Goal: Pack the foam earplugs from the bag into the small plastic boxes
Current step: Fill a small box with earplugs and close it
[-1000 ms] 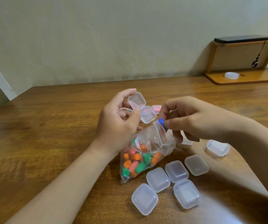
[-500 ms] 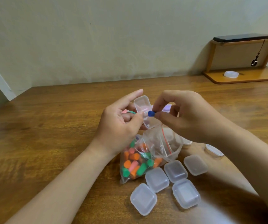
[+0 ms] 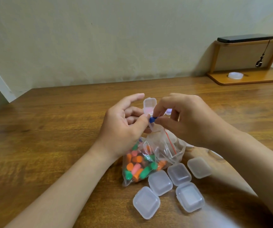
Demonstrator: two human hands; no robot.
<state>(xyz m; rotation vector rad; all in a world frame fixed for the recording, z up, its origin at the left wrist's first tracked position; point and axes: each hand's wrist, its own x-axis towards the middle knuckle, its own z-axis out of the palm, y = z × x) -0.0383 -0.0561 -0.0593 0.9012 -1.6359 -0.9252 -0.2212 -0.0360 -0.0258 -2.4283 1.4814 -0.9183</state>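
1. Since a second ago the right hand has carried the small blue foam earplug from the bag's mouth up and left to the open box, and the left forefinger has straightened.
2. Thumb and forefinger of the right hand pinch the earplug; the other fingers curl loosely behind.
3. Just beside it, the left hand grips the small clear plastic box between thumb and middle fingers, with the hinged lid standing open.
4. At the box's lower half the earplug touches the left thumb tip; whether it is inside yet cannot be told.
5. Below both hands the clear zip-seal plastic bag lies on the brown wooden table, its mouth open, holding orange, green and pink foam earplugs.
6. Five closed translucent square boxes cluster just beside the bag's near right side.
7. Behind the right hand, a partly hidden box with purple inside shows.
8. At far right a wooden shelf carries a dark flat phone on top and a white ring on its base.
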